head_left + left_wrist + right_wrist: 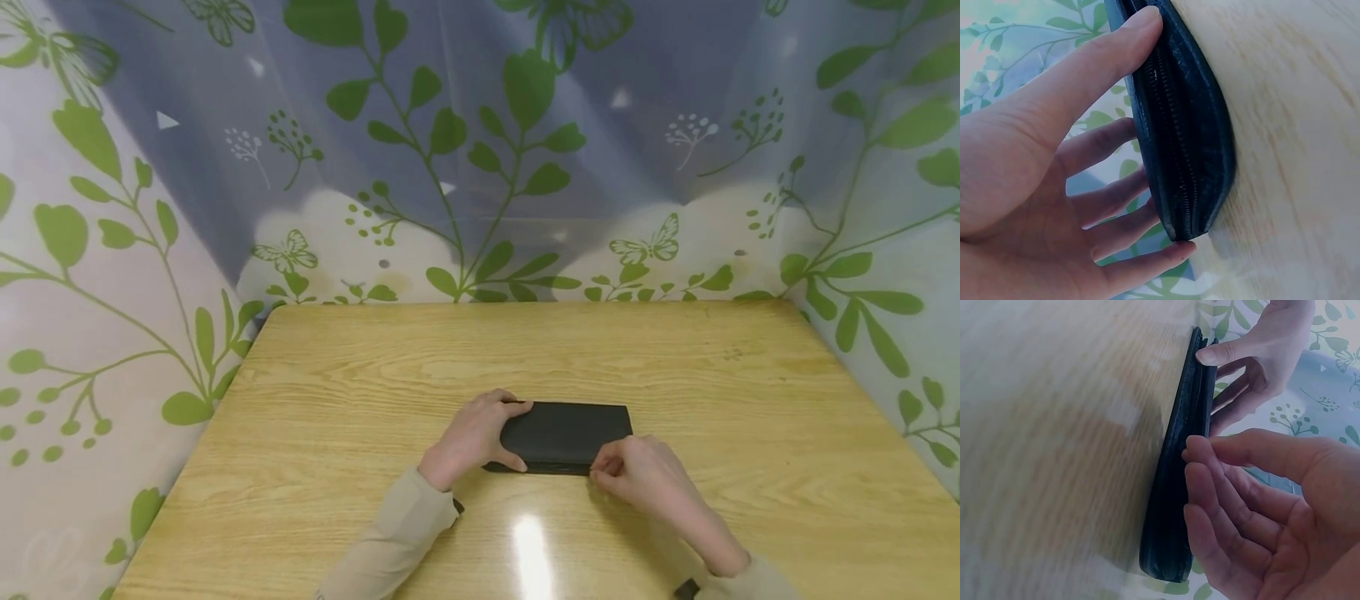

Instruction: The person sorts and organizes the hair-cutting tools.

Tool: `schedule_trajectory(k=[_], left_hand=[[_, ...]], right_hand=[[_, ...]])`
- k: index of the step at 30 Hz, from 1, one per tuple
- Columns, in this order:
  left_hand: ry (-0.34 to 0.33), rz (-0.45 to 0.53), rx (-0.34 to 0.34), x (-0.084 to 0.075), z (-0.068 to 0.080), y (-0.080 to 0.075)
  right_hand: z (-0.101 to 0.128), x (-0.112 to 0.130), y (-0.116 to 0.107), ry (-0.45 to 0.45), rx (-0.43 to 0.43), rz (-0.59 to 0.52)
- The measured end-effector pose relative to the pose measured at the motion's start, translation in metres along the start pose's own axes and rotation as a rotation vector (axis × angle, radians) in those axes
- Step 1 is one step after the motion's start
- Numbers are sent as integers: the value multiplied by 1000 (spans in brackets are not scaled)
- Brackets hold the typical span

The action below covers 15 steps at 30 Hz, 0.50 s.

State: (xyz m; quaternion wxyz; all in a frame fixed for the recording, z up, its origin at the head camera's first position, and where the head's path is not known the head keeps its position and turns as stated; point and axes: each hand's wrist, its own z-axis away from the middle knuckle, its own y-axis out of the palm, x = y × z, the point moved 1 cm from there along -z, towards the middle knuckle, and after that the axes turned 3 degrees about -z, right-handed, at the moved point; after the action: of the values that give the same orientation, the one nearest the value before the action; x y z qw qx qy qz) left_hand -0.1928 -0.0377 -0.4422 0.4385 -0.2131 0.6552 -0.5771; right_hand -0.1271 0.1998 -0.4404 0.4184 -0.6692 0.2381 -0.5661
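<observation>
my left hand (472, 437) grips left end of black zip wallet (564, 435), thumb on near edge, fingers over top | my right hand (645, 477) at wallet's near right corner, fingertips (1196, 464) touching its edge, loosely curled, not clamped | wallet lies flat mid wooden table (337, 392), zipper (1172, 137) facing me | leaf-print curtain (112, 250) around

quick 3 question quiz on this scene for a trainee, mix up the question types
1. True or false: the black wallet lies flat on the wooden table.
2. Which hand touches the wallet's left end? A. left hand B. right hand
3. Fill in: along the wallet's edge, the left wrist view shows a closed ____.

Key:
1. True.
2. A; its thumb and fingers rest on that end, while the right hand is at the near right corner.
3. Zipper.
</observation>
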Motion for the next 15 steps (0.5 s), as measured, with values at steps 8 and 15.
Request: schedule_trajectory(k=[8,15], left_hand=[[-4,-1,-9,0,-2,0],[-21,30,-1,4,-2,-2]], right_hand=[[-4,-1,-1,36,-12,18],[-10,-1,-2,42,-20,22]])
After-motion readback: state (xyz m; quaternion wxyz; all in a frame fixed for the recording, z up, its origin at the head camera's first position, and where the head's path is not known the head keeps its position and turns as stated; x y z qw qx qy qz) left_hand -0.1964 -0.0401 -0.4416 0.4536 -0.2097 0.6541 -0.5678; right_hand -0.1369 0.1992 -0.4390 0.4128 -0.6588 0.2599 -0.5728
